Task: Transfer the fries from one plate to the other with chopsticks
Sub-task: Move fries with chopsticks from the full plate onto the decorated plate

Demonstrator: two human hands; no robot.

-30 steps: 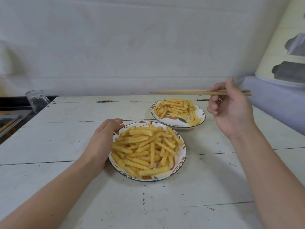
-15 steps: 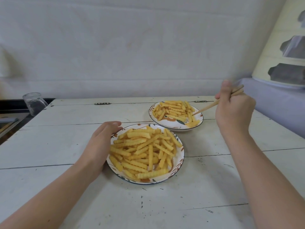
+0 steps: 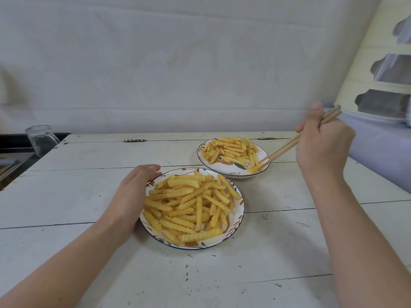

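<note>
Since a moment ago my right hand (image 3: 322, 150) has tipped the pair of wooden chopsticks (image 3: 287, 147) from level down into the far patterned white plate (image 3: 226, 171), their tips touching a crinkle-cut yellow fry (image 3: 253, 168) at its near right rim. On the worn white plank table (image 3: 266, 263), the near patterned plate (image 3: 233, 236) is piled with fries (image 3: 189, 207). My left hand (image 3: 133, 194) lies loosely curled against its left rim, gripping nothing. My right fingers are closed round the chopsticks.
</note>
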